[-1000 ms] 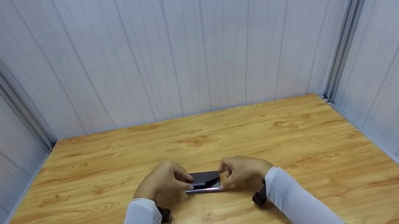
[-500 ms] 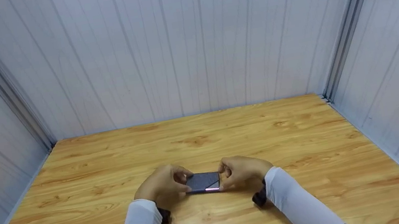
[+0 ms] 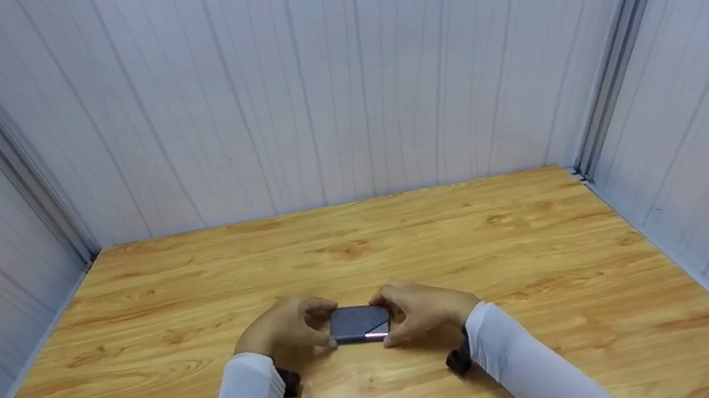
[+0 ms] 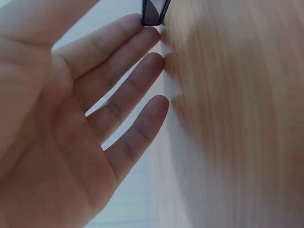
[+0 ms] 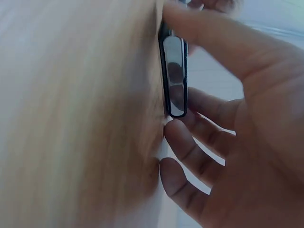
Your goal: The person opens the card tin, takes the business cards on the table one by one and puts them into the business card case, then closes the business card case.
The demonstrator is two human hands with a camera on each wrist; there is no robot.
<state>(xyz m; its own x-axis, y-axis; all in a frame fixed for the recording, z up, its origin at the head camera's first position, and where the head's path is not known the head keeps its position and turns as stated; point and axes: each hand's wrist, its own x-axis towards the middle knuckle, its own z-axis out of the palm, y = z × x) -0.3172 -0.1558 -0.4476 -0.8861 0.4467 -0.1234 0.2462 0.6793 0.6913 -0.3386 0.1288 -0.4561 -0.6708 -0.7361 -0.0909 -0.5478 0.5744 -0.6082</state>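
A small flat card case [image 3: 352, 324] lies on the wooden table, its dark cover down flat, with a shiny triangular corner at front right. My left hand [image 3: 284, 327] holds its left end, thumb at the front corner and forefinger at the back one. At the other end my right hand [image 3: 429, 307] grips it the same way, thumb in front and forefinger behind. The right wrist view shows the mirror-like end of the case [image 5: 175, 78] standing between thumb and fingers. In the left wrist view only a corner of the case [image 4: 153, 13] shows, by the fingertips.
The wooden table top [image 3: 349, 250] reaches to a pale panelled wall [image 3: 334, 80] at the back, with similar walls left and right. A dark wrist camera [image 3: 290, 381] sits under the left wrist, another camera [image 3: 459, 359] under the right.
The case's raised dark cover has come down flat onto its metal body. Both hands have since shifted slightly along the ends, the right one a little to the left.
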